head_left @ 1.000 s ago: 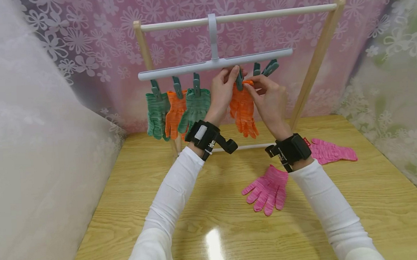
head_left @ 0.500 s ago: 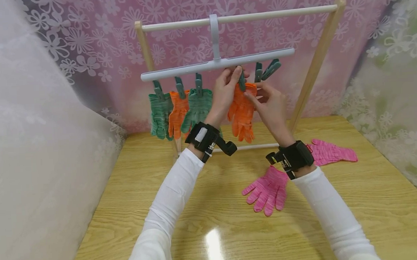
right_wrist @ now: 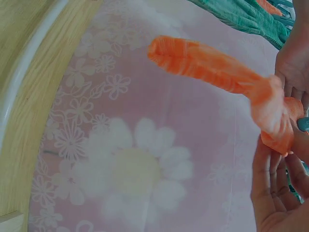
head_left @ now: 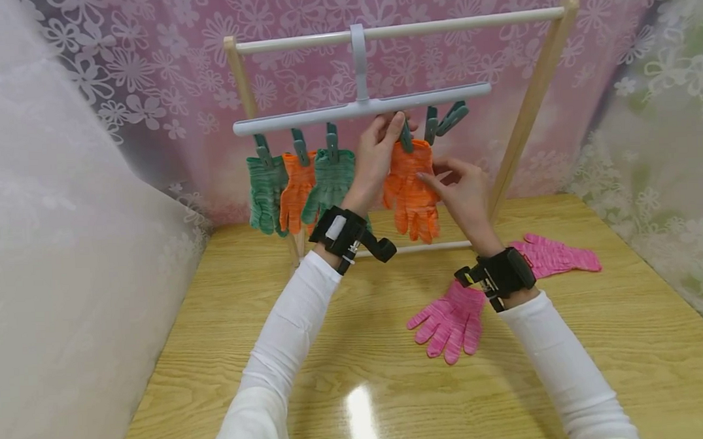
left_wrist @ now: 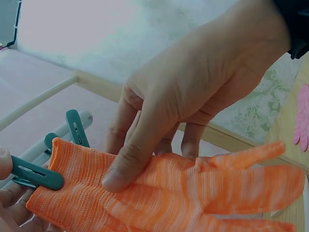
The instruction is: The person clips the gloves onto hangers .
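Observation:
An orange knitted glove (head_left: 410, 184) hangs fingers down, its cuff in the jaws of a dark green clip (head_left: 405, 138) under a pale grey hanger bar. My left hand (head_left: 375, 153) pinches the upper end of that clip between thumb and fingers. At the glove's right edge, my right hand (head_left: 467, 189) pinches the fabric. The left wrist view shows the right thumb on the glove's front below the cuff, other fingers behind it, and the clip (left_wrist: 41, 174) biting the cuff's edge. In the right wrist view the glove (right_wrist: 203, 63) appears edge-on.
Left on the hanger (head_left: 300, 120), a green glove (head_left: 266, 190), an orange glove (head_left: 296, 192) and another green glove (head_left: 333, 181) hang from clips. Two bare clips (head_left: 441, 120) are at its right. A wooden-sided rack (head_left: 529, 107) carries it. Two pink gloves (head_left: 450, 323) lie on the table (head_left: 245, 342).
My right hand has slid from the cuff's right corner down the orange glove's side, and the glove now faces more squarely forward. My left hand has stayed on the clip.

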Tool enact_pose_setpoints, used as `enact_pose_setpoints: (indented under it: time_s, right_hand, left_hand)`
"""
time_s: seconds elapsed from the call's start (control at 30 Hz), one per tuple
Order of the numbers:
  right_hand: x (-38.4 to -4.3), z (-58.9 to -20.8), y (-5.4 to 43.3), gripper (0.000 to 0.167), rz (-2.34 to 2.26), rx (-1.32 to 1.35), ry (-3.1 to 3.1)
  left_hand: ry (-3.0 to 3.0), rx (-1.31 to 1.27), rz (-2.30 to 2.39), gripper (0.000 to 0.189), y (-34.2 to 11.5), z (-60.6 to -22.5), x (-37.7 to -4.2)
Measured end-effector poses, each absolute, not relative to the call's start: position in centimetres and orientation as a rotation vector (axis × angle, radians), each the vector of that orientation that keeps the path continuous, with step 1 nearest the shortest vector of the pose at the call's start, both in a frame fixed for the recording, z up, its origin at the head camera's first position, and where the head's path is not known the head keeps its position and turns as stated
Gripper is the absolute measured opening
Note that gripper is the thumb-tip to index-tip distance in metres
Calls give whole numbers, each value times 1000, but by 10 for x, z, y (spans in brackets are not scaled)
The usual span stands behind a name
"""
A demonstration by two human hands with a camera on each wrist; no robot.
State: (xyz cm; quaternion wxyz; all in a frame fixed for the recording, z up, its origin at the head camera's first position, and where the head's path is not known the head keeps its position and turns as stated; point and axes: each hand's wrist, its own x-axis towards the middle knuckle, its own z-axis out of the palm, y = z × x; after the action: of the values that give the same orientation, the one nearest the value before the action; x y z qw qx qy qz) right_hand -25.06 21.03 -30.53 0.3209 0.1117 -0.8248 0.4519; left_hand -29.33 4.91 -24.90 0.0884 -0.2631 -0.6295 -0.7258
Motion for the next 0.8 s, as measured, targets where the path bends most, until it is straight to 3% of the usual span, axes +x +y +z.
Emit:
enact_pose_setpoints:
  time_s: [0.8]
  right_hand:
    - [-242,-352,228,33,1366,320,-2380]
  left_hand:
    - [-1974,-808,-1982,40,43,-256,-295]
